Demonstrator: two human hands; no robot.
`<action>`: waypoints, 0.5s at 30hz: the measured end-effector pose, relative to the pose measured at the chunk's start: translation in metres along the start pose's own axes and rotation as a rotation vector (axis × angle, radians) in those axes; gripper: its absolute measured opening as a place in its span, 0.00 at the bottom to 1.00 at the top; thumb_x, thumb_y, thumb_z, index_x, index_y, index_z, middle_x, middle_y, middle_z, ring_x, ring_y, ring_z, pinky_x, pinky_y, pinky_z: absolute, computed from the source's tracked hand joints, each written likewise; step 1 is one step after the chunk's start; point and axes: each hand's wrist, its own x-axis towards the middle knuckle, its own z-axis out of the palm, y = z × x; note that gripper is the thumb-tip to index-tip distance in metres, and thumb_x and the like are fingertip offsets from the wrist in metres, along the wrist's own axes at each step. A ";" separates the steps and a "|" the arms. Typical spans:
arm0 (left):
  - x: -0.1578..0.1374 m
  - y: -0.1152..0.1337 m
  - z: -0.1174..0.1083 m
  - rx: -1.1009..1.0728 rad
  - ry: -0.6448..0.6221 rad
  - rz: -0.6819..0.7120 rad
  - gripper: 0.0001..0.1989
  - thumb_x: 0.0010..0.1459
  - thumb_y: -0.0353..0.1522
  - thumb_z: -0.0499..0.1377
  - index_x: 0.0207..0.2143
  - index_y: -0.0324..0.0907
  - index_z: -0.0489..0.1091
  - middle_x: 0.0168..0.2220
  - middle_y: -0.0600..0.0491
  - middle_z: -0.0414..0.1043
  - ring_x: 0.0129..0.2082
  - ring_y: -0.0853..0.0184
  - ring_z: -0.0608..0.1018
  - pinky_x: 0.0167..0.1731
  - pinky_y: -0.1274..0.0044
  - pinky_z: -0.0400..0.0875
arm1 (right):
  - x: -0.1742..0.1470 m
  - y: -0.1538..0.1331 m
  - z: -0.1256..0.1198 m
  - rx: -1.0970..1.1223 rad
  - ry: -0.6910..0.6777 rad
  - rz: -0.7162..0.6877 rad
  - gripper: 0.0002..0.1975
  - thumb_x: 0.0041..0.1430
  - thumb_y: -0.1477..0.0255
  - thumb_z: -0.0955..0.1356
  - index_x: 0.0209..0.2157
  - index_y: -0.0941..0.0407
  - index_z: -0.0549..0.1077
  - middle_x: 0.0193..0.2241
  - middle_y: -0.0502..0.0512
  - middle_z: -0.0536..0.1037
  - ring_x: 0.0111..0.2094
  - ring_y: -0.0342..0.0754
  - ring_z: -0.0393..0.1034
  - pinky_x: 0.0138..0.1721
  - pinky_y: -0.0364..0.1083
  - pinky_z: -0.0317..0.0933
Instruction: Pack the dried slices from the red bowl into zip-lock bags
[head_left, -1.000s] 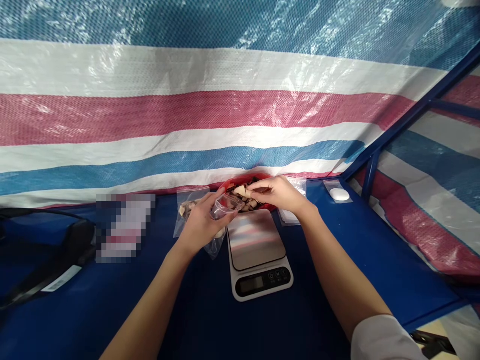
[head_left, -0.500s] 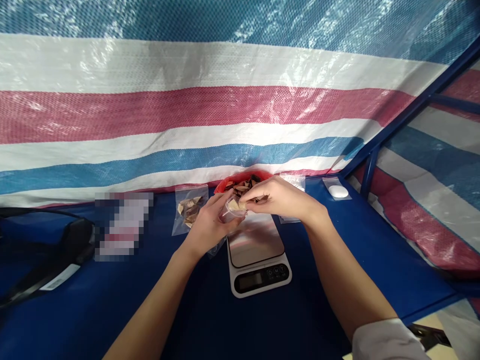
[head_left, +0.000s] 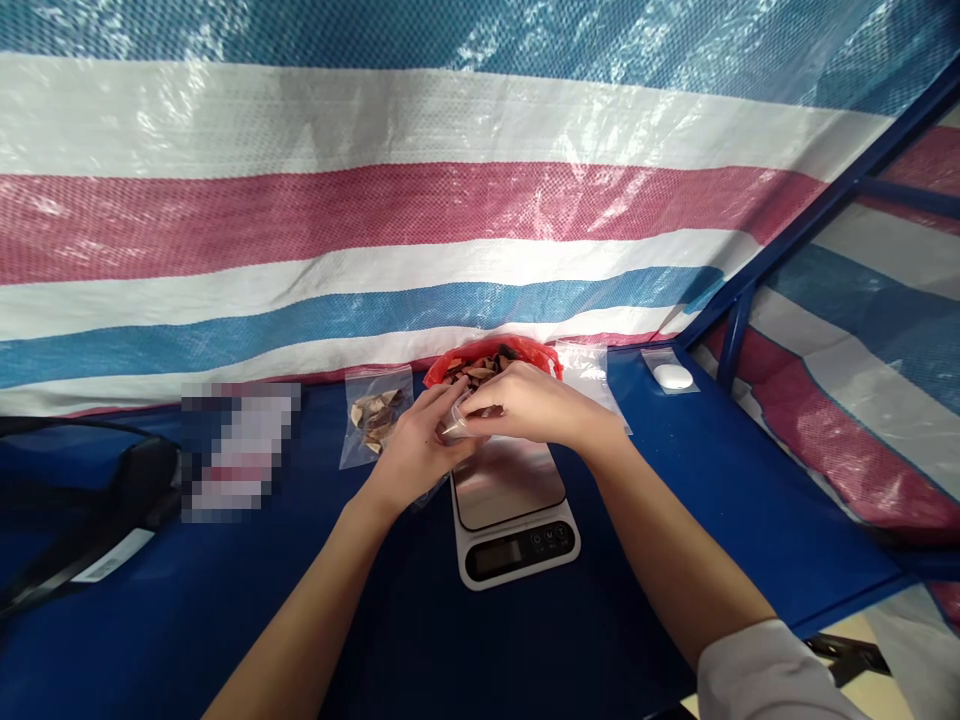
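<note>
My left hand [head_left: 420,440] is closed around a small clear plastic bag [head_left: 453,424] held above the far left edge of a white kitchen scale [head_left: 514,485]. The fingertips of my right hand [head_left: 506,405] are pinched together at the bag's mouth, and what they hold is hidden. Just behind both hands lies an open red plastic bag [head_left: 544,352] full of brown, dried-looking pieces [head_left: 476,368]. The scale's steel plate is partly covered by my hands. Below my left wrist, a bit of clear plastic [head_left: 431,495] shows on the table.
A clear zip bag with pale brown pieces [head_left: 375,415] lies left of my hands. To the right are another clear bag [head_left: 585,375] and one holding a white rounded object [head_left: 673,376]. A black strap-like item [head_left: 127,500] rests at left. Striped sheeting [head_left: 375,210] rises behind the blue table [head_left: 750,500].
My right hand has moved slightly left and down over the clear bag's mouth. The pale pieces seen there before are now covered by its fingers. The view has shifted a little.
</note>
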 end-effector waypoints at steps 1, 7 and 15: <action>0.000 0.000 0.000 -0.002 -0.002 0.000 0.34 0.56 0.39 0.67 0.65 0.44 0.67 0.60 0.42 0.71 0.58 0.52 0.76 0.57 0.61 0.73 | 0.001 0.001 0.002 0.009 0.000 -0.009 0.14 0.64 0.71 0.67 0.23 0.53 0.74 0.22 0.47 0.72 0.27 0.44 0.61 0.31 0.47 0.51; 0.000 -0.001 0.000 0.006 0.014 0.006 0.34 0.57 0.40 0.68 0.64 0.45 0.67 0.59 0.43 0.72 0.58 0.51 0.76 0.57 0.60 0.72 | 0.005 0.004 0.007 0.122 0.010 -0.005 0.13 0.65 0.69 0.68 0.25 0.52 0.79 0.24 0.47 0.76 0.29 0.45 0.65 0.33 0.46 0.55; 0.002 -0.003 0.002 0.051 0.122 0.067 0.33 0.58 0.42 0.66 0.64 0.43 0.67 0.58 0.42 0.73 0.56 0.52 0.77 0.58 0.59 0.72 | -0.003 0.007 0.003 0.407 0.104 -0.004 0.12 0.65 0.64 0.69 0.40 0.53 0.84 0.34 0.50 0.84 0.34 0.46 0.74 0.36 0.44 0.63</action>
